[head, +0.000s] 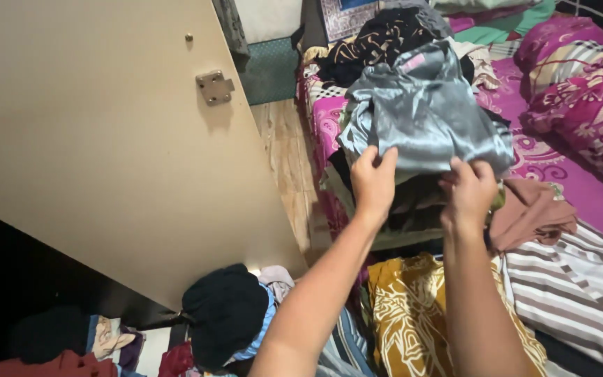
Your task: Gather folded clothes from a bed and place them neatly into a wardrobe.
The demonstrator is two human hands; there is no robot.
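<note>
A shiny grey satin garment (423, 112) lies on top of a heap of clothes on the bed. My left hand (373, 181) grips its near edge at the left. At the right of that same edge, my right hand (469, 192) pinches the cloth. Under the grey garment sit dark clothes, and a black patterned garment (378, 42) lies behind it. Both forearms reach up from the bottom of the view.
A beige wardrobe door (99, 139) with a metal hinge plate (214, 87) stands open at left. Clothes are heaped below it, including a dark bundle (225, 314). A mustard patterned cloth (413, 314), a brown garment (532, 213), striped bedding (581, 286) and magenta floral pillows (587, 91) surround my hands.
</note>
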